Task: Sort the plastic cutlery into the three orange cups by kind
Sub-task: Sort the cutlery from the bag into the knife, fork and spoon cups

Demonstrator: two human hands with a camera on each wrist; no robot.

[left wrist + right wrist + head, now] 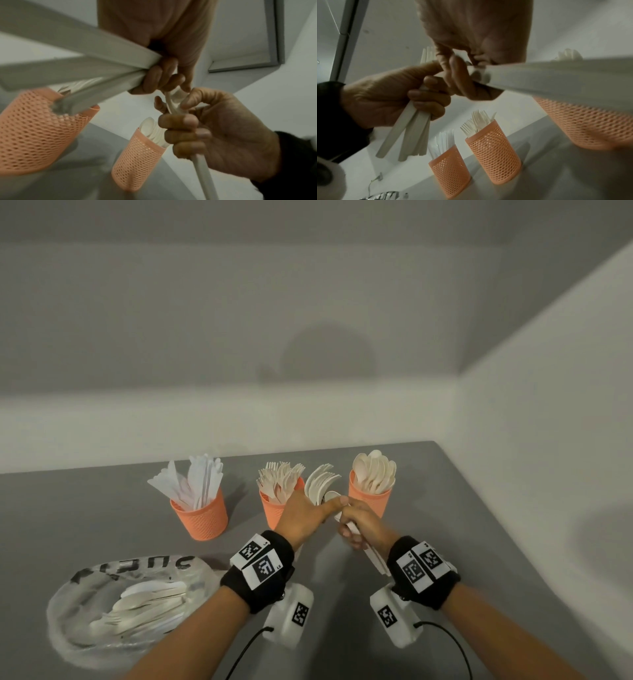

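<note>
While both hands grip cutlery, three orange cups [202,518], one bag [102,611].

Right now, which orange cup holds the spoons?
The right-hand cup, beside the right hand; rounded spoon bowls stand in it, while the others hold forks and knives.

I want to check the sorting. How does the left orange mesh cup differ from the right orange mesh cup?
The left orange mesh cup holds flat white plastic knives; the right orange mesh cup holds rounded cream plastic spoons. The left cup stands apart from the hands; the right cup stands just behind the right hand. Both are upright on the grey table.
</note>
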